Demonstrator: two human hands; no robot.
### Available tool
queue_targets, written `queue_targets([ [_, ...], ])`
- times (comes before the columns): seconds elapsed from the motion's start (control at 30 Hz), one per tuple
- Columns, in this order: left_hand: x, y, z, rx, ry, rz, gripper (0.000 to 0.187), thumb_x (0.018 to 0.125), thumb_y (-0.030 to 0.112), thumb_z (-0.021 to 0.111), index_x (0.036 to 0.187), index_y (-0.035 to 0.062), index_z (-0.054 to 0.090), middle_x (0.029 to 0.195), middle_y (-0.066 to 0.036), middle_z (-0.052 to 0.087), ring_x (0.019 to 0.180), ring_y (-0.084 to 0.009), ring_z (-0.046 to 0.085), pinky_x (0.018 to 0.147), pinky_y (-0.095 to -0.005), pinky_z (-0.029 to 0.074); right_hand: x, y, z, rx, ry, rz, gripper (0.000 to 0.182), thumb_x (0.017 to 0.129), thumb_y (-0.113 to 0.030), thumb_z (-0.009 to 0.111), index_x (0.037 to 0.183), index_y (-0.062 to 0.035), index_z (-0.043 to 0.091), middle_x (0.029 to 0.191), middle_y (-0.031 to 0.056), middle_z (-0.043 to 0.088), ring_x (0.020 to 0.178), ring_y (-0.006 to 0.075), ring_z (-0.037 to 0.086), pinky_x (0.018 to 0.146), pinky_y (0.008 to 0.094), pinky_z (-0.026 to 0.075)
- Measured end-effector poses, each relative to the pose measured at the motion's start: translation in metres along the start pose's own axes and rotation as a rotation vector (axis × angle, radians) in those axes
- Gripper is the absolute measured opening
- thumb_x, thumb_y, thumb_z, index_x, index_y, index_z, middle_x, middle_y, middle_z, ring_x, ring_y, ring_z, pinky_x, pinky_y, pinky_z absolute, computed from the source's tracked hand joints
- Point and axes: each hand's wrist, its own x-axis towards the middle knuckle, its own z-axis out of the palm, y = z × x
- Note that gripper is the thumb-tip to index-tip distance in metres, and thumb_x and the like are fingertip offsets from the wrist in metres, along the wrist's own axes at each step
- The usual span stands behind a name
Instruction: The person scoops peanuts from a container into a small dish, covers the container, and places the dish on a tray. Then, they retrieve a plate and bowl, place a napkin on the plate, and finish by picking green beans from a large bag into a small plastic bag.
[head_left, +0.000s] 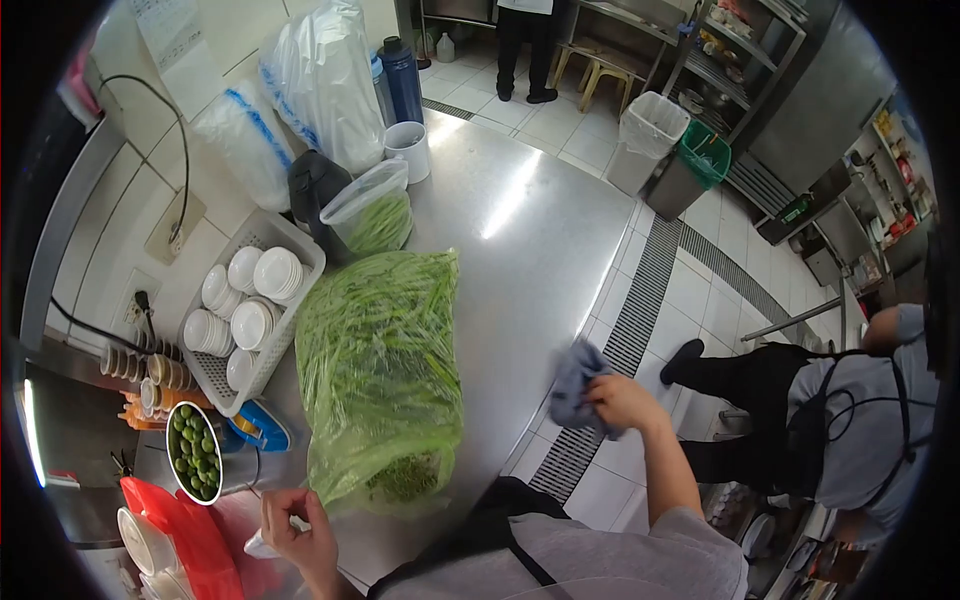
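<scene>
My right hand (622, 402) grips a bunched grey-blue cloth (576, 388), held out past the table's edge over the floor; the cloth is slightly blurred. My left hand (300, 530) is low at the front left, its fingers curled together. A small white piece shows beside that hand, and I cannot make out whether it is held. Next to the left hand lies a large green-tinted plastic bag (380, 370) of long green vegetables, its near end loose over finely cut greens (405, 476). A smaller clear bag of greens (382, 222) stands behind it.
A grey basket (232, 392) of stacked white bowls and a container of green limes (194, 452) line the left. A white cup (408, 150) and dark bottle (401, 80) stand at the back of the steel table (500, 270). Another person (850, 420) is at right; bins (645, 140) stand beyond.
</scene>
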Motion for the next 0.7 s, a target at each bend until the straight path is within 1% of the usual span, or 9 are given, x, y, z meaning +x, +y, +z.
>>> queue_targets([
  [0.07, -0.005, 0.004, -0.007, -0.015, 0.01, -0.02, 0.009, 0.069, -0.001, 0.06, 0.071, 0.0022, 0.052, 0.064, -0.005, 0.046, 0.047, -0.0121, 0.041, 0.044, -0.0251, 0.031, -0.014, 0.031, 0.002, -0.243, -0.139, 0.334, 0.02, 0.059, -0.005, 0.055, 0.075, -0.0069, 0.067, 0.074, 0.0148, 0.062, 0.074, 0.0315, 0.061, 0.07, 0.0389, 0.05],
  [0.17, -0.021, 0.002, -0.019, 0.011, -0.031, 0.011, 0.01, 0.069, -0.001, 0.061, 0.071, 0.0021, 0.052, 0.065, -0.006, 0.049, 0.045, -0.0115, 0.041, 0.043, -0.0229, 0.032, -0.025, 0.016, -0.051, -0.113, 0.082, 0.442, 0.02, 0.06, -0.005, 0.052, 0.075, -0.0051, 0.066, 0.078, 0.0156, 0.062, 0.076, 0.0333, 0.06, 0.07, 0.0395, 0.048],
  [0.2, -0.028, 0.003, -0.024, 0.014, -0.014, 0.002, 0.01, 0.069, -0.001, 0.061, 0.071, 0.0021, 0.052, 0.065, -0.006, 0.049, 0.045, -0.0115, 0.041, 0.043, -0.0229, 0.032, -0.024, 0.007, -0.07, -0.103, 0.195, 0.409, 0.019, 0.062, -0.004, 0.053, 0.076, -0.0039, 0.066, 0.081, 0.016, 0.062, 0.078, 0.0335, 0.059, 0.071, 0.0394, 0.048],
  [0.3, -0.045, 0.005, -0.032, -0.098, -0.024, -0.049, 0.011, 0.068, -0.001, 0.064, 0.072, 0.0024, 0.053, 0.067, -0.006, 0.051, 0.044, -0.0106, 0.041, 0.042, -0.0228, 0.033, 0.0, -0.009, -0.114, -0.195, 0.536, -0.036, 0.013, 0.067, -0.004, 0.051, 0.071, 0.0014, 0.061, 0.08, 0.0184, 0.059, 0.076, 0.0357, 0.056, 0.071, 0.0415, 0.046],
  [0.37, -0.053, 0.006, -0.038, -0.12, -0.009, -0.035, 0.011, 0.068, 0.0, 0.064, 0.072, 0.0027, 0.054, 0.067, -0.006, 0.051, 0.044, -0.0105, 0.041, 0.042, -0.0225, 0.032, 0.029, -0.049, -0.146, -0.315, 0.558, -0.072, 0.011, 0.068, -0.005, 0.051, 0.069, 0.0006, 0.061, 0.077, 0.0179, 0.058, 0.075, 0.0353, 0.056, 0.07, 0.0417, 0.045],
  [0.47, -0.062, 0.009, -0.047, -0.148, 0.001, -0.009, 0.011, 0.068, 0.0, 0.064, 0.072, 0.0032, 0.054, 0.067, -0.006, 0.052, 0.044, -0.0105, 0.041, 0.042, -0.0221, 0.032, 0.117, -0.081, -0.174, -0.358, 0.537, -0.236, 0.014, 0.072, -0.009, 0.056, 0.084, -0.0031, 0.061, 0.093, 0.0156, 0.058, 0.09, 0.0329, 0.054, 0.081, 0.04, 0.042],
  [0.53, -0.068, 0.01, -0.054, -0.156, 0.007, -0.002, 0.011, 0.068, 0.0, 0.064, 0.072, 0.0035, 0.055, 0.066, -0.005, 0.052, 0.044, -0.0105, 0.041, 0.042, -0.0219, 0.032, 0.164, -0.093, -0.166, -0.365, 0.832, -0.415, 0.021, 0.073, -0.01, 0.061, 0.093, -0.0038, 0.061, 0.103, 0.0154, 0.057, 0.095, 0.0327, 0.054, 0.084, 0.0389, 0.042],
  [0.63, -0.076, 0.007, -0.063, -0.13, 0.037, 0.001, 0.011, 0.068, 0.0, 0.065, 0.071, 0.0037, 0.055, 0.066, -0.006, 0.052, 0.044, -0.0107, 0.041, 0.042, -0.0222, 0.033, 0.151, -0.155, -0.181, -0.178, 0.857, -0.536, 0.027, 0.073, -0.01, 0.062, 0.1, -0.0072, 0.061, 0.111, 0.0154, 0.053, 0.104, 0.0311, 0.05, 0.085, 0.0341, 0.043],
  [0.7, -0.083, -0.002, -0.063, -0.176, 0.025, -0.036, 0.011, 0.067, 0.0, 0.065, 0.072, 0.004, 0.056, 0.065, -0.005, 0.052, 0.045, -0.0108, 0.042, 0.042, -0.0222, 0.033, 0.12, -0.185, -0.177, -0.045, 0.856, -0.573, 0.015, 0.073, -0.008, 0.062, 0.088, -0.0036, 0.063, 0.094, 0.012, 0.059, 0.081, 0.0267, 0.057, 0.069, 0.0314, 0.045],
])
